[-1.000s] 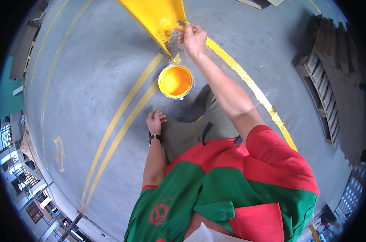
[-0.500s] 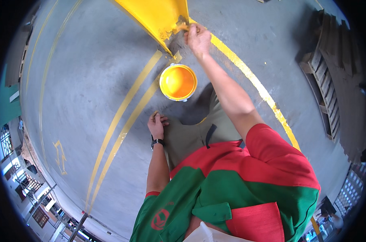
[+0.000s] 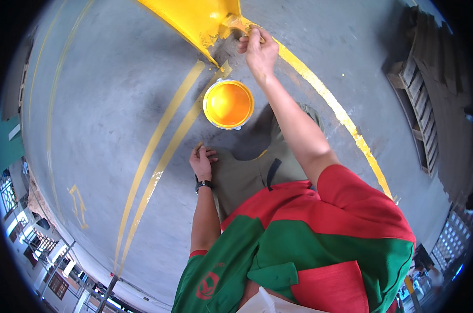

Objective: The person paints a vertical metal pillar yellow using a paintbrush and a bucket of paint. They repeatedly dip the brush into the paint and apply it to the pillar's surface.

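Yellow paint tin (image 3: 228, 104) sits between left hand (image 3: 202, 163) and right hand (image 3: 260, 52).

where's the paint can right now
In the head view the open can of yellow paint stands on the concrete floor, ahead of the left hand and below-left of the right hand.

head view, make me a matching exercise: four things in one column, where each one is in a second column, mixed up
Things:
1. paint can
2. left hand
3. right hand
4. wooden pallet

Places:
A. flat on the concrete floor beside the knee
B. far right, at the edge of the floor
C. raised at the yellow painted post, fingers closed on a paintbrush
D. on the floor between the two hands, open, full of yellow paint

Pairs: 1-D, 2-A, 3-C, 4-B
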`<action>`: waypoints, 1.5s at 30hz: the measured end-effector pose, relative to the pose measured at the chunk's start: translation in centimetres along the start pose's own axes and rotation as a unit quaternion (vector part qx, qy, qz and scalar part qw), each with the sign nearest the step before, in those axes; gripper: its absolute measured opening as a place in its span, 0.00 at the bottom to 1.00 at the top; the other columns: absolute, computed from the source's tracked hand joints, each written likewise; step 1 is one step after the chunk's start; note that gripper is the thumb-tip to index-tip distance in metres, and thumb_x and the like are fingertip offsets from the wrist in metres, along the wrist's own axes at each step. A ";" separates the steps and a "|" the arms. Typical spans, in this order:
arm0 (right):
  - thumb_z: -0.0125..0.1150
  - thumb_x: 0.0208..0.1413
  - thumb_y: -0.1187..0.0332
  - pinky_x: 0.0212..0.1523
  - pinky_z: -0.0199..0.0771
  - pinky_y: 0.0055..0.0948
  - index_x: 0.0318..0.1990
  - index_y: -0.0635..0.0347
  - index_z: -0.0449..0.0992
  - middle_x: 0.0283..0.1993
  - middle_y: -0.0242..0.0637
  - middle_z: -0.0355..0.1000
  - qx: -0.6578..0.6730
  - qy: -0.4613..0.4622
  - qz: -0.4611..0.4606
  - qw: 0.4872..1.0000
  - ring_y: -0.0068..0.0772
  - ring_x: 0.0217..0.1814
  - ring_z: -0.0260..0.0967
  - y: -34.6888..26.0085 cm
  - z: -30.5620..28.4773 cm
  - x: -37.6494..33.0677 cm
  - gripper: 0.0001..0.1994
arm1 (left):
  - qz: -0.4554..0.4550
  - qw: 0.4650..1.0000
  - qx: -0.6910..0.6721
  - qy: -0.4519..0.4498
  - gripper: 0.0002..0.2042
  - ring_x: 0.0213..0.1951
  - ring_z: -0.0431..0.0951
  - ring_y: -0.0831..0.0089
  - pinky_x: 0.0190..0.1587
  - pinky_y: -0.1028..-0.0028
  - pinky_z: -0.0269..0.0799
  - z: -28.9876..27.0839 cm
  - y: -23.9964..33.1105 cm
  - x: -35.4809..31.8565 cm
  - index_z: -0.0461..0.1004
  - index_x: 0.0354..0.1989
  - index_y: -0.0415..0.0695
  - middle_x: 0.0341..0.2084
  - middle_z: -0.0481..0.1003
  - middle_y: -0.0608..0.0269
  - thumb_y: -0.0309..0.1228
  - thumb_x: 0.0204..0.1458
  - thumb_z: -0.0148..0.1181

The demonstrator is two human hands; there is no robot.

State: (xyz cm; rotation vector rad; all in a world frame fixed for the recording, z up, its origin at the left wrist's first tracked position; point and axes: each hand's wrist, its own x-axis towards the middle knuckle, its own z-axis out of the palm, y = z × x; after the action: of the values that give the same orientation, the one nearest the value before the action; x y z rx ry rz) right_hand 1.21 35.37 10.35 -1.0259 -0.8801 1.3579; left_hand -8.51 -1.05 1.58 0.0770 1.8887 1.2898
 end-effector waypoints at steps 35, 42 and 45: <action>0.54 0.69 0.72 0.24 0.71 0.27 0.51 0.74 0.72 0.31 0.44 0.76 0.217 0.090 0.226 0.946 0.27 0.23 0.69 2.2 3.3 -1.8 0.11 | -0.006 1.000 -0.016 -0.009 0.17 0.33 0.84 0.68 0.25 0.74 0.81 -0.5 -0.3 0.4 0.70 0.58 0.34 0.37 0.80 0.51 0.32 0.67 0.52; 0.50 0.70 0.73 0.26 0.72 0.25 0.54 0.72 0.72 0.32 0.43 0.78 0.083 0.119 0.321 0.936 0.25 0.26 0.71 -0.8 3.1 -4.4 0.12 | -0.001 1.000 -0.018 -0.010 0.17 0.33 0.84 0.68 0.25 0.74 0.81 -0.7 -0.4 0.4 0.71 0.58 0.34 0.37 0.80 0.51 0.33 0.67 0.53; 0.49 0.70 0.70 0.23 0.70 0.24 0.59 0.71 0.72 0.29 0.37 0.76 0.150 0.093 0.201 0.963 0.21 0.23 0.68 -1.7 4.4 -2.8 0.16 | -0.001 1.000 -0.023 -0.009 0.17 0.33 0.84 0.68 0.25 0.74 0.81 -0.8 -0.5 0.3 0.71 0.58 0.34 0.38 0.80 0.51 0.33 0.67 0.53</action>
State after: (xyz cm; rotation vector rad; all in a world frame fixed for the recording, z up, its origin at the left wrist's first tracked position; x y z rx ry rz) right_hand -2.50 33.03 13.66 -1.1067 -0.3166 1.6411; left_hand -9.06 -1.69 1.13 0.0622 1.8427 1.3258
